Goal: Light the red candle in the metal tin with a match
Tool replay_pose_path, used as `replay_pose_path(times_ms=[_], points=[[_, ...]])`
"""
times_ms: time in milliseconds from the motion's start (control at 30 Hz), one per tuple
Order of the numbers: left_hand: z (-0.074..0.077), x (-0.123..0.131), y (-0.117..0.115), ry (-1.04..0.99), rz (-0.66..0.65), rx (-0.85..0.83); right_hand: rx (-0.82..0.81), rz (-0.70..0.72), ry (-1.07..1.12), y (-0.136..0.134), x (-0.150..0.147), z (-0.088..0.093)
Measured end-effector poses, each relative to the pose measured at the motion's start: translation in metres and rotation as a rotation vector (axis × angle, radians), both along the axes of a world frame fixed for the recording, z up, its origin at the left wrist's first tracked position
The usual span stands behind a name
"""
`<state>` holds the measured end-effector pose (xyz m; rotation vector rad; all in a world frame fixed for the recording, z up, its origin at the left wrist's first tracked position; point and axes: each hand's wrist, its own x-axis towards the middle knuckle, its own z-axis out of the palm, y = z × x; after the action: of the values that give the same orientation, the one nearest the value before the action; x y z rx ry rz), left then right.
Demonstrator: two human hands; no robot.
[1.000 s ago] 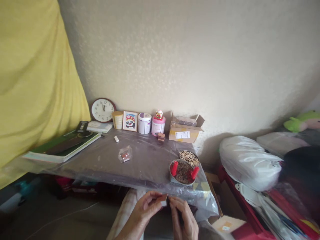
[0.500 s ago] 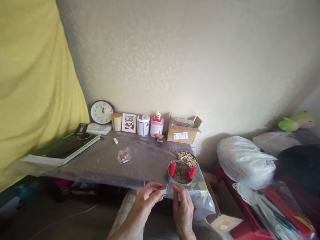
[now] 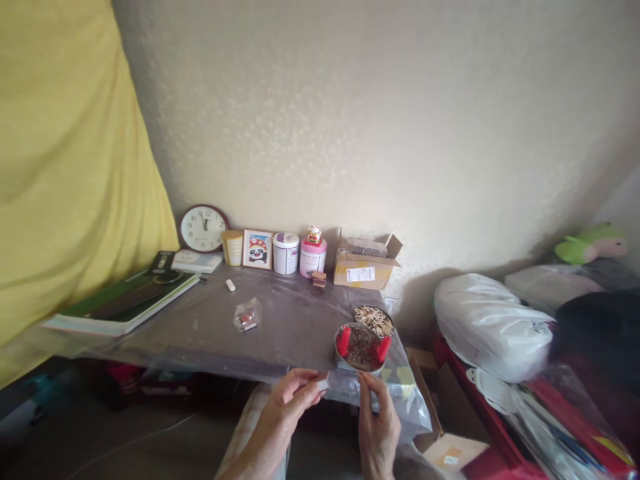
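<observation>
My left hand point(image 3: 290, 407) is raised at the table's near edge and pinches a small box point(image 3: 323, 383) between thumb and fingers. My right hand point(image 3: 377, 427) is a little to its right, fingers pinched together near the box; what they hold is too small to make out. Just beyond both hands a round tin point(image 3: 361, 348) with dark bits and two red candles stands on the plastic-covered table point(image 3: 280, 320). A second round dish of pale sticks point(image 3: 375, 320) sits behind the tin.
Along the wall stand a clock point(image 3: 204, 228), a yellow jar, a framed picture point(image 3: 258, 249), two tubs and an open cardboard box point(image 3: 364, 268). Books point(image 3: 120, 303) lie left. A small plastic packet point(image 3: 246, 316) lies mid-table. White bags point(image 3: 493, 327) and clutter fill the right.
My right hand has drawn away to the right of the small box, widening the gap between the hands. The view has shifted slightly down.
</observation>
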<state>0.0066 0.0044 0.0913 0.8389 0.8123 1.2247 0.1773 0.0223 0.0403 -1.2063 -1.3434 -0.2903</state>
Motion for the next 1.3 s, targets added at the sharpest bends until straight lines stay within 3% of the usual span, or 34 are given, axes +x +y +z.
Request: replay_pose_path(times_ms=[167,400,567,667,767,833,933,1300], points=[[-0.008,-0.003,0.0,-0.012,0.003,-0.028,-0.007,0.092,0.121,-0.012,0.001,0.015],[0.004,0.003,-0.004,-0.073,-0.03,-0.026,0.014,0.276,0.031,-0.026,-0.026,0.027],[-0.008,0.003,0.001,-0.056,0.019,-0.039,0.12,0.243,-0.016,-0.035,-0.023,0.036],[-0.008,0.003,0.002,-0.057,0.043,-0.037,0.181,0.269,-0.093,-0.033,-0.022,0.033],[0.001,0.002,-0.001,-0.053,0.021,-0.014,0.028,0.212,-0.214,-0.018,-0.018,0.018],[0.005,0.0,-0.003,-0.023,0.026,-0.023,-0.023,0.089,-0.092,-0.006,-0.011,0.008],[0.002,-0.004,-0.005,-0.006,0.014,-0.041,-0.057,0.039,0.128,0.002,0.002,0.002],[-0.008,-0.018,-0.005,-0.034,0.028,-0.082,-0.206,0.013,0.544,0.0,0.023,0.018]])
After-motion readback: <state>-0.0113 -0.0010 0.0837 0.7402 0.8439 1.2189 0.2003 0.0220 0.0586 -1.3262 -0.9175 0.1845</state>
